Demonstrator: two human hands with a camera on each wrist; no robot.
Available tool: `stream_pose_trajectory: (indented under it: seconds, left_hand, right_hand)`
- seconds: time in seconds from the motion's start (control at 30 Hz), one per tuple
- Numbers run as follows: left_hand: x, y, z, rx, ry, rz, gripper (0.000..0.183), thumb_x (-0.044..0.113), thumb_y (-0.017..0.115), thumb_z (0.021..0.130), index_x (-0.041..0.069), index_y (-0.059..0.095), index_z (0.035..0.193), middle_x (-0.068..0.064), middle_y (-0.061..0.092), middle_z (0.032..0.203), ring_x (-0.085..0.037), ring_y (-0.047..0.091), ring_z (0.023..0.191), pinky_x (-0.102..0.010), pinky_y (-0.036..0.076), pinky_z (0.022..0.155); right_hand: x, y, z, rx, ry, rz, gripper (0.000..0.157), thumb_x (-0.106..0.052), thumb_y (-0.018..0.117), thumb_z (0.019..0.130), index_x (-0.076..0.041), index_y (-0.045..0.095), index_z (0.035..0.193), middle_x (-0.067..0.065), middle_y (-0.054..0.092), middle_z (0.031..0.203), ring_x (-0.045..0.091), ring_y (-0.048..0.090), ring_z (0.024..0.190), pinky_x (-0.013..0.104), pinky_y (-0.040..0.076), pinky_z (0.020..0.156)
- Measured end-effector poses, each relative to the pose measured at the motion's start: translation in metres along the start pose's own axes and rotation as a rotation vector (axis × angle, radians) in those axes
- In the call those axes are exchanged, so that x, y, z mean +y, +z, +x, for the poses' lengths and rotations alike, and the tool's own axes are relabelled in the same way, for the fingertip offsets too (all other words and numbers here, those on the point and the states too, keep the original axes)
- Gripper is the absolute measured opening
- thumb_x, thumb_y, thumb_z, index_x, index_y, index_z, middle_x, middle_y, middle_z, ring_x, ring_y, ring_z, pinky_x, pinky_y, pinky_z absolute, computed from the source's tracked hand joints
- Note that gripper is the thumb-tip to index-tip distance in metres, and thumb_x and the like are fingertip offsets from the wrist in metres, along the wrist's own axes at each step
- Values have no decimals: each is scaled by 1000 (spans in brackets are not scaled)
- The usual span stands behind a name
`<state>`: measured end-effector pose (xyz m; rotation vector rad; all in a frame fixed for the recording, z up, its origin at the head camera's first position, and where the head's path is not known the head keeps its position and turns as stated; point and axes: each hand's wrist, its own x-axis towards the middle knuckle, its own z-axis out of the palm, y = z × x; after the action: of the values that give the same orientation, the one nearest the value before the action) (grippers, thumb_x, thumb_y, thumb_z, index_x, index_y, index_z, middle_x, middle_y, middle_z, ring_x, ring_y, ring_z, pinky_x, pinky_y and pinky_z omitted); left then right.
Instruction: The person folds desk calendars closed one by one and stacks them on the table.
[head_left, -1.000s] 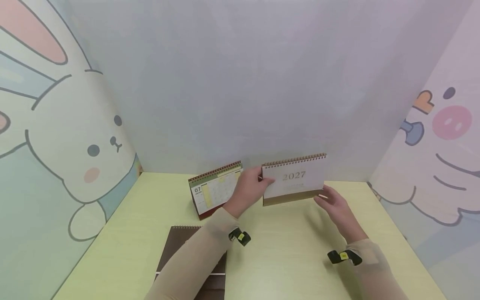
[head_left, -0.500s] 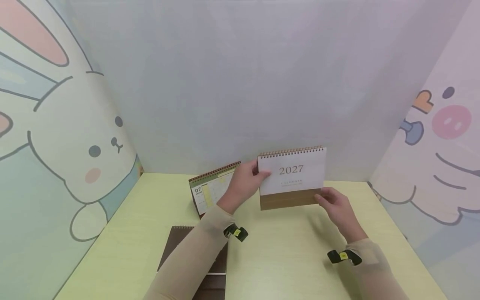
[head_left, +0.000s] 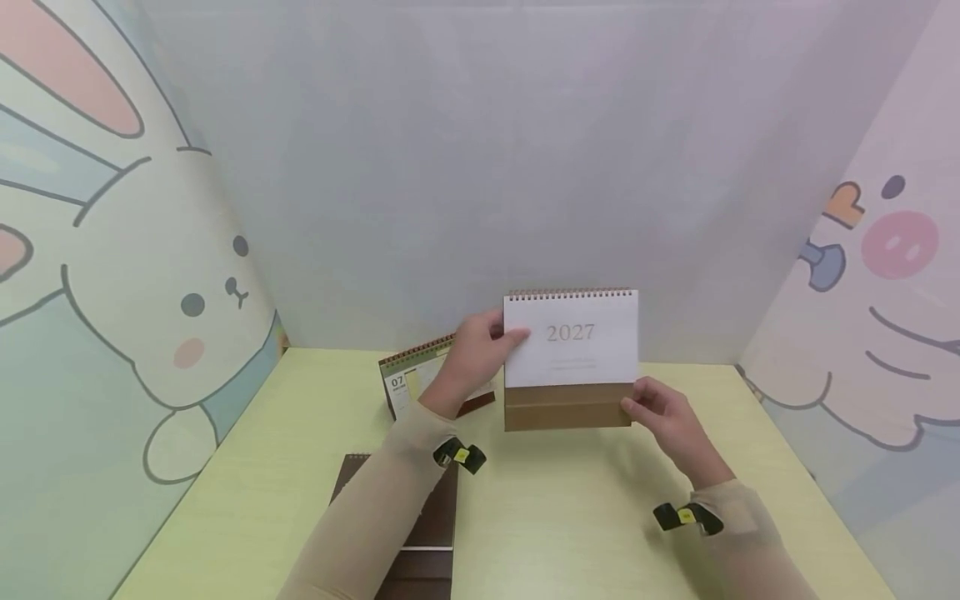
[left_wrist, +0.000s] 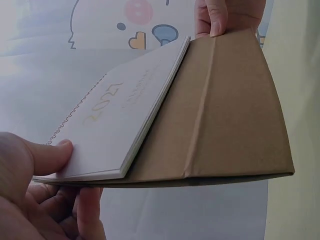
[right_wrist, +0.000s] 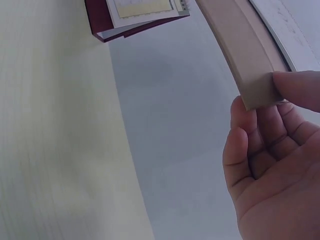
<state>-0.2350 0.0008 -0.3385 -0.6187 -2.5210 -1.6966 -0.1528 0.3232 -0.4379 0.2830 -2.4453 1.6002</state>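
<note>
A desk calendar (head_left: 572,350) with white pages marked 2027, a ring binding along the top and a brown card base is held up above the table. My left hand (head_left: 474,354) grips its left edge, the thumb on the white cover and the fingers behind, as the left wrist view shows. Its lower right corner is pinched by my right hand (head_left: 667,421), thumb on the front of the brown base (left_wrist: 240,110) and fingers behind it. In the right wrist view the fingers curl under that corner.
A second desk calendar (head_left: 397,387), open at 07, stands behind my left forearm, partly covered by it. Nearer me lies a dark brown spiral notebook (head_left: 435,525), also partly hidden by the sleeve. The pale table (head_left: 555,517) meets a grey back wall (head_left: 480,167).
The 2027 calendar has tilted so its front faces me more squarely, with more brown base showing. It has shifted slightly left with my left hand. My right hand now pinches its lower corner.
</note>
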Motion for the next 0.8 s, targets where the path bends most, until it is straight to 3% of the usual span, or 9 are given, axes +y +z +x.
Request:
stream_pose_trajectory:
  seconds: [0.27, 0.53, 0.67, 0.8]
  left_hand:
    - [1, -16, -1, 1, -95, -36, 35, 35, 72, 106, 13, 76, 133, -6, 80, 124, -20, 76, 111, -37, 66, 90]
    - [1, -27, -9, -26, -155, -88, 32, 36, 73, 105, 11, 76, 126, -6, 79, 112, -20, 77, 94, -33, 67, 77]
    - [2, -34, -14, -45, -163, -103, 33, 36, 72, 105, 10, 76, 127, -9, 79, 112, -21, 77, 91, -34, 67, 73]
    - [1, -40, -19, -52, -179, -81, 35, 39, 72, 105, 11, 76, 124, -9, 78, 110, -21, 76, 88, -35, 67, 70]
  right_hand:
    - [-16, 5, -3, -100, -30, 37, 16, -6, 62, 108, 7, 53, 104, -10, 63, 93, 4, 64, 96, 21, 57, 86]
    - [-30, 8, -5, -194, -80, 39, 13, -7, 58, 110, 0, 62, 100, -4, 63, 83, 13, 63, 85, 29, 51, 76]
    - [-38, 8, -7, -257, -55, 34, 13, -10, 57, 110, -2, 65, 103, 2, 60, 75, 19, 63, 78, 31, 49, 77]
    - [-46, 7, -8, -324, -17, 27, 19, -13, 56, 111, -4, 62, 94, 8, 58, 69, 22, 64, 79, 31, 47, 81]
